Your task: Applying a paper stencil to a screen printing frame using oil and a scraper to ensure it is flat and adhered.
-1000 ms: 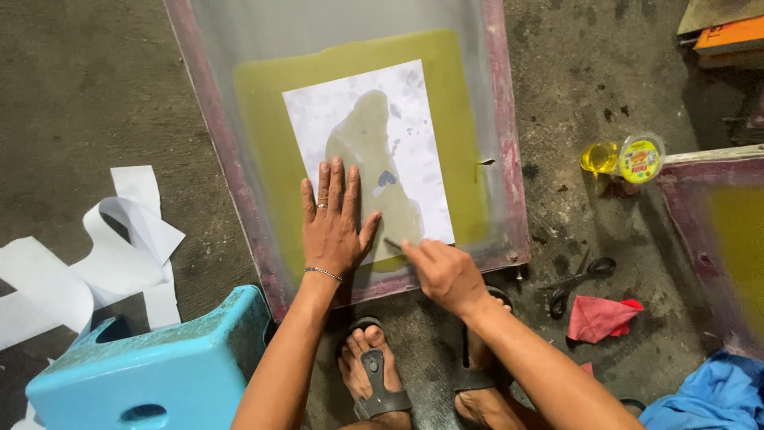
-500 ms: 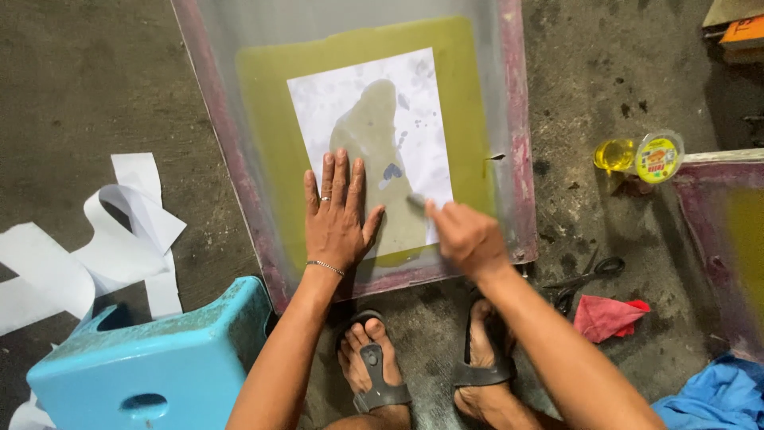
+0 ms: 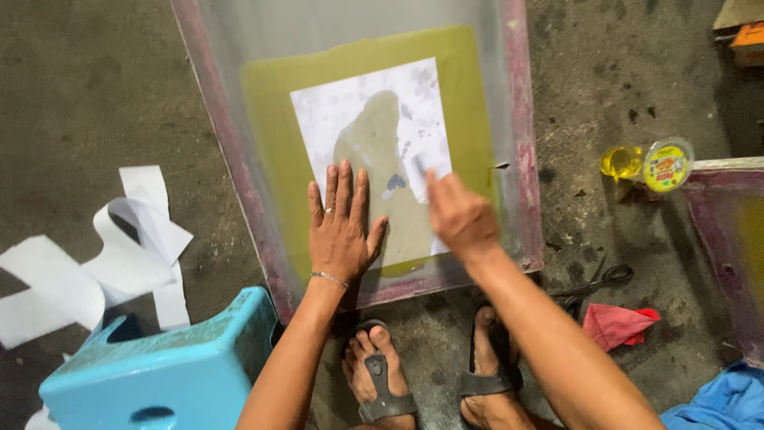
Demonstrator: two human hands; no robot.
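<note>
Head: white stencil sheet (image 3: 362, 119), dark silhouette, on screen frame (image 3: 521, 119).

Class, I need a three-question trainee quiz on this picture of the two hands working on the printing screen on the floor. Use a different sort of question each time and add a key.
1. True or false: the left hand lies flat, fingers spread, on the framed screen.
2. Multiple choice: where does the blue plastic stool stand? A) beside the screen's lower left corner B) on top of the screen C) beside the red cloth
3. Fill in: the right hand is over the lower right edge of the white ____ that shows through the mesh.

Key: 1 true; 2 A; 3 paper sheet.
</note>
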